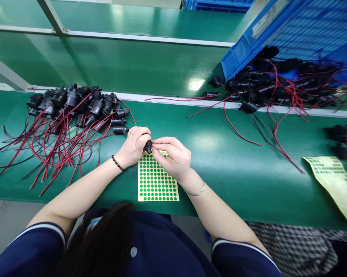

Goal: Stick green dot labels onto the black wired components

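Above the green-dot sticker sheet [157, 181] on the desk [219, 154], a small black connector [148, 146] is pinched by both hands. Left hand [133, 146] grip is closed on it; right hand [175, 157] fingertips are pressed against it.

Workbench [233, 161]: green matted surface, glossy, catching pale overhead light glare near its far edge. Raised green shelf [133, 65] behind it, edged with grey metal rails and slanted struts. Grey floor [6, 223] below the near edge, at left.
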`<action>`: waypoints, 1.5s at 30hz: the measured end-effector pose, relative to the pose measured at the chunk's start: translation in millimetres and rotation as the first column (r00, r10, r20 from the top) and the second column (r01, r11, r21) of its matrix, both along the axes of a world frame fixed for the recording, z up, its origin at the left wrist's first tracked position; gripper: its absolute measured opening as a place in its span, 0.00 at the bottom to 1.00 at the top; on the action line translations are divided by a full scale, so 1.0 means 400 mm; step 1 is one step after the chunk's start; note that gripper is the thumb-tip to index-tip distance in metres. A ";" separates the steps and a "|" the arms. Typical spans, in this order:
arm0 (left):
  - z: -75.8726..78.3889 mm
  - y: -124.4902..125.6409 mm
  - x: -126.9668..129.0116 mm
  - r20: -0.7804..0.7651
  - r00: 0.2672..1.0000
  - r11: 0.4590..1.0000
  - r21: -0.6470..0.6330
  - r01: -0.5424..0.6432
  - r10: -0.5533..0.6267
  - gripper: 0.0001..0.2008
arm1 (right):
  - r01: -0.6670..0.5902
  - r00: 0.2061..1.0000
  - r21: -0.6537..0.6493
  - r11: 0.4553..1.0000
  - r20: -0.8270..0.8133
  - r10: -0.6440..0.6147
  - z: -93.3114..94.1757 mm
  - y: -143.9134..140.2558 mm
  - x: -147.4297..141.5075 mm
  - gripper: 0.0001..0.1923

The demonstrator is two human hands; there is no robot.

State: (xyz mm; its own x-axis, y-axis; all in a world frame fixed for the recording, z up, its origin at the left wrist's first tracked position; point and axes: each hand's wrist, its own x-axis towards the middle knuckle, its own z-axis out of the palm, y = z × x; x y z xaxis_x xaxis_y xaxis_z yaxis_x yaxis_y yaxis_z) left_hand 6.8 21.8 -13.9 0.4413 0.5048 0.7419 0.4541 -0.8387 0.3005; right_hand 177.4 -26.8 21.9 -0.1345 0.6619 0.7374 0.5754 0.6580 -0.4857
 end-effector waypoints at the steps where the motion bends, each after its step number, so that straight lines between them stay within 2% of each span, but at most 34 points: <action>1: 0.001 -0.002 0.002 0.008 1.000 1.000 0.000 -0.006 0.006 0.12 | 0.008 1.000 -0.017 1.000 -0.015 -0.008 -0.001 -0.001 -0.002 0.06; 11: 0.002 -0.008 0.010 0.037 0.996 0.996 0.015 -0.082 0.082 0.13 | 0.001 0.991 -0.083 0.997 -0.136 -0.013 -0.015 0.001 -0.019 0.06; 17: -0.003 -0.009 0.021 0.168 0.984 0.990 -0.135 -0.043 0.066 0.12 | -0.074 0.975 -0.204 0.976 -0.223 0.027 -0.007 0.003 -0.010 0.05; 21: -0.001 -0.010 0.021 0.187 0.981 0.984 -0.175 -0.010 0.043 0.13 | -0.069 0.969 -0.183 0.981 -0.244 0.023 -0.003 0.005 -0.006 0.06; 32: -0.003 -0.005 0.000 -0.005 1.000 0.992 -0.127 -0.007 0.006 0.14 | -0.028 0.998 -0.112 0.993 -0.056 0.022 0.002 0.010 0.014 0.06; 39: -0.016 -0.003 0.018 -0.131 0.990 0.993 -0.098 -0.070 0.057 0.06 | -0.057 0.998 -0.103 0.993 0.020 0.059 -0.014 0.022 0.026 0.06; 42: 0.008 0.011 0.029 -0.116 0.991 0.993 -0.082 -0.080 0.071 0.07 | -0.039 0.999 -0.107 0.993 0.014 0.041 -0.018 0.036 0.034 0.05; 44: 0.063 0.025 0.017 -0.007 0.991 0.989 -0.050 -0.137 0.137 0.08 | -0.006 1.000 -0.110 0.994 -0.029 0.002 -0.018 0.045 0.047 0.06; 45: 0.104 0.027 0.000 0.066 0.979 0.981 -0.026 -0.190 0.191 0.07 | 0.018 0.998 -0.114 0.993 -0.064 -0.025 -0.019 0.048 0.056 0.07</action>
State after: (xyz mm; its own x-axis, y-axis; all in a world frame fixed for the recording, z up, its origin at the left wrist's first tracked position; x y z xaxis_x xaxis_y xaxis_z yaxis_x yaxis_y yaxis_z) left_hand 6.8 32.6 27.7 0.2844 0.5896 0.7559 0.5830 -0.7323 0.3518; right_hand 199.7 -7.7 14.5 -0.0736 0.7439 0.6642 0.5539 0.5843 -0.5931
